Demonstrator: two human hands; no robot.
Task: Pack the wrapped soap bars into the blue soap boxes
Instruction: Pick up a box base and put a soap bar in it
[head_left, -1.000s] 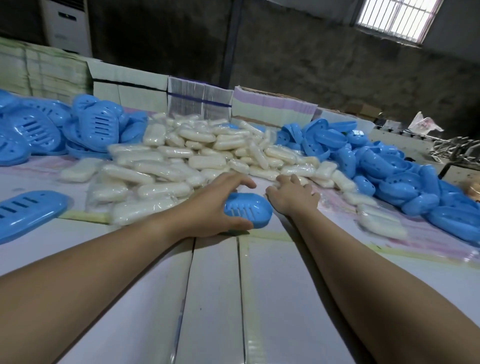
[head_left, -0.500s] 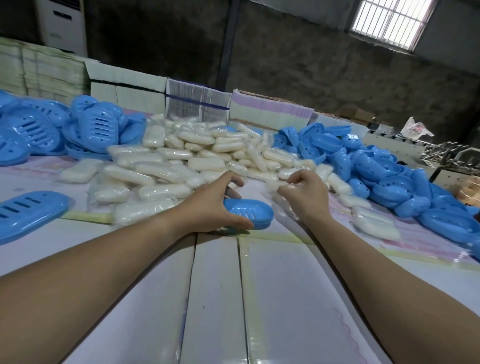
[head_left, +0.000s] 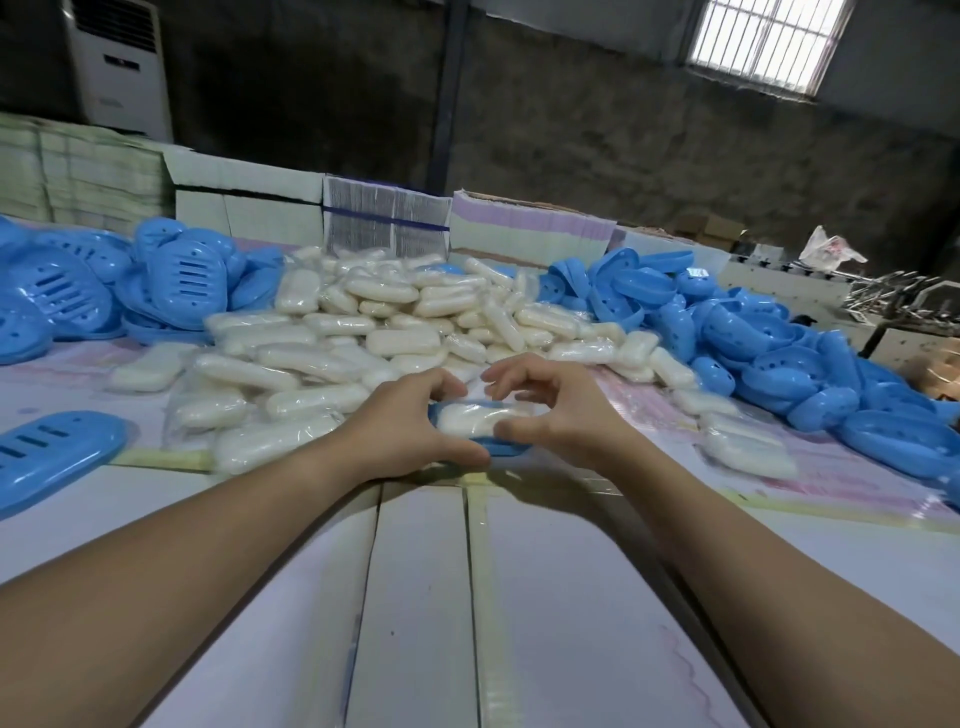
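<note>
At the table's middle, my left hand (head_left: 402, 426) grips a blue soap box half (head_left: 501, 448) from its left side, thumb curled round the near rim. A white wrapped soap bar (head_left: 470, 418) lies in that box half. My right hand (head_left: 556, 410) holds the bar from the right, thumb on its near end and fingers arched over its top. Behind the hands spreads a big heap of wrapped soap bars (head_left: 395, 322). Blue box halves are piled at the left (head_left: 171, 280) and at the right (head_left: 769, 343).
One blue slotted lid (head_left: 52, 452) lies alone near the left edge. Stacks of flat white cartons (head_left: 249, 197) and a strapped bundle (head_left: 384, 218) line the table's far side. A few loose bars (head_left: 748, 447) lie to the right. White boards (head_left: 415, 597) cover the near table.
My right hand has come back from the heap with a wrapped bar and set it into the box half. The box half, slotted side up before, now lies hollow side up in my left hand.
</note>
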